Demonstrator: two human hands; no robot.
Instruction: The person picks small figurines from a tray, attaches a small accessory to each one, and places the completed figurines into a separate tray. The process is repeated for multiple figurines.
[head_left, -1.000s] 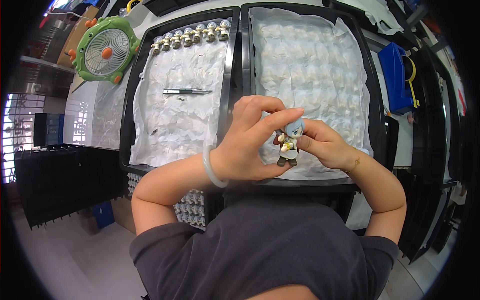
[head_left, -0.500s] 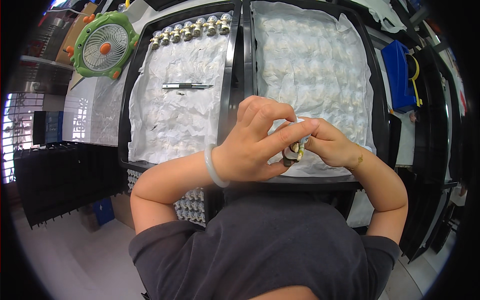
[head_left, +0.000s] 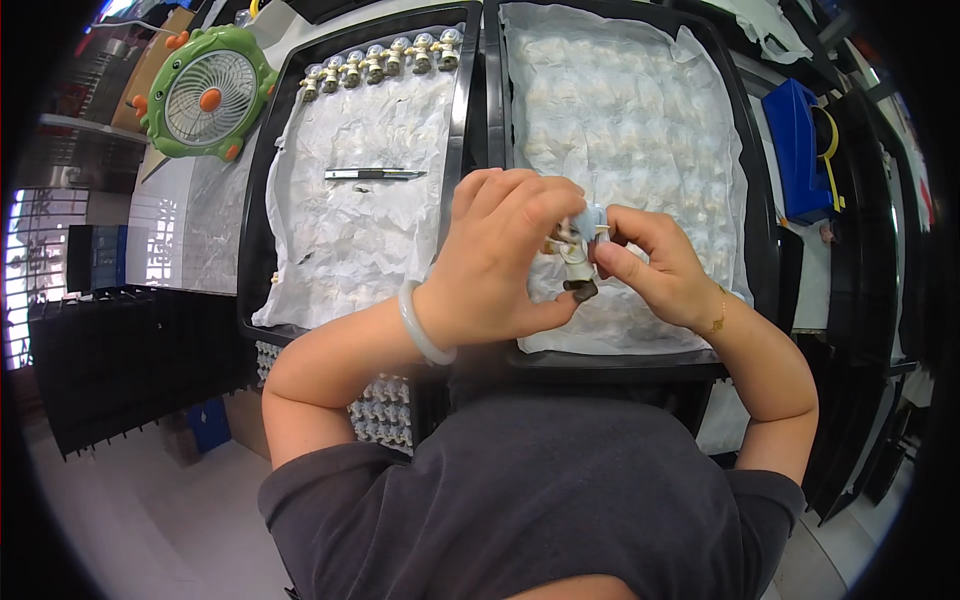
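Observation:
A small toy figurine (head_left: 577, 264) with pale blue hair, a white outfit and dark feet is held upright between my hands, above the near edge of the right tray. My left hand (head_left: 495, 255) curls around it, fingers at the head and thumb by the feet. From the other side, my right hand (head_left: 655, 268) pinches it with thumb and forefinger near the hair; a small white bit shows at those fingertips. Whether that bit is part of the figurine, I cannot tell. Similar figurines (head_left: 375, 64) stand in a row at the left tray's far end.
White paper lines the left black tray (head_left: 462, 120), with a craft knife (head_left: 375, 174) lying on it. In the right black tray (head_left: 750, 200), thin paper covers rows of pale shapes. A green fan (head_left: 210, 95) stands far left; a blue tape dispenser (head_left: 797, 150) stands right.
The figurine has turned upright, its front now showing. My right hand's fingers have shifted to its side, and my left fingers have moved slightly up and left.

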